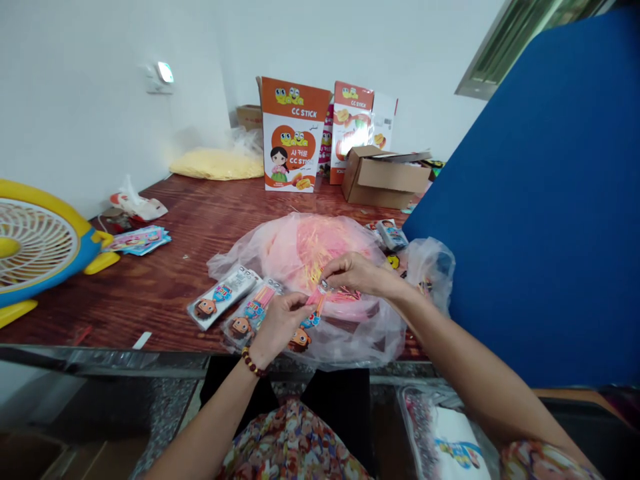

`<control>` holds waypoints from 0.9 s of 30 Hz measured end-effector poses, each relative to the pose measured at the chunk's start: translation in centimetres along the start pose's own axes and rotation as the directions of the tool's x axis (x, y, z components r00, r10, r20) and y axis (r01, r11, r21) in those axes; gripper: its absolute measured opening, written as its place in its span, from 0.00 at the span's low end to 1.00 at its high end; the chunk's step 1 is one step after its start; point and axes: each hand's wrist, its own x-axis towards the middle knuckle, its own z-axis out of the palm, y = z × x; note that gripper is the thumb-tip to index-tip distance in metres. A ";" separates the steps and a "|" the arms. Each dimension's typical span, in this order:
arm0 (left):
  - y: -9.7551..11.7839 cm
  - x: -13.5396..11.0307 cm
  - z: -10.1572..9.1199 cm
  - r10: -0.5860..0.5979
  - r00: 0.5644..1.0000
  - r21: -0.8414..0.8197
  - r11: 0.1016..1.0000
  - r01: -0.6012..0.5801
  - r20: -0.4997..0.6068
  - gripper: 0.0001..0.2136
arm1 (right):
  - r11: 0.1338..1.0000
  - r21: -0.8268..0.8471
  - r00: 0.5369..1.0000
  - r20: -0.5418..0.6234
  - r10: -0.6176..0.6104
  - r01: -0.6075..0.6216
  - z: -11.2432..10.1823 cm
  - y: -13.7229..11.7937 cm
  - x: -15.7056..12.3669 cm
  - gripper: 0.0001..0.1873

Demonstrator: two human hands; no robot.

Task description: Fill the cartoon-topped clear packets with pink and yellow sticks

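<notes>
- Over the near part of the tabletop [165, 273], the packet [311, 320] is held between both hands, its lower end tilted toward the body.
- By the left grip [281, 325], the packet is pinched between thumb and fingers; by the right grip [361, 275], its top end seems to be pinched, though partly hidden.
- Little weight is to be expected; the film is judged limp and slippery, the thin sticks inside easily snapped.
- It is best taken by the top edge and sides, with the middle left unsqueezed.
- Just beyond, loose pink sticks [325, 247] are heaped in a clear bag [235, 250], whose slack film could be snagged beneath the hands.
- To the left, a filled pouch [256, 308] and a flat stack [223, 298] are laid.
- At the right, reach is limited by a blue panel [530, 220].
</notes>
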 end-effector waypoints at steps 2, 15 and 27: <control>-0.1 0.1 -0.1 0.000 1.000 -0.007 1.000 0.000 0.002 0.13 | 0.997 -0.002 0.995 -0.050 -0.083 0.083 0.6 0.3 0.1 0.04; -0.7 0.2 -0.2 -0.057 0.998 -0.155 0.986 0.059 0.020 0.16 | 0.983 0.131 0.972 -0.211 -0.101 0.130 2.0 2.8 0.8 0.11; -1.6 0.6 0.0 -0.068 0.997 -0.271 0.960 0.074 0.033 0.14 | 0.957 0.186 0.926 -0.347 -0.149 0.224 1.8 3.1 1.0 0.11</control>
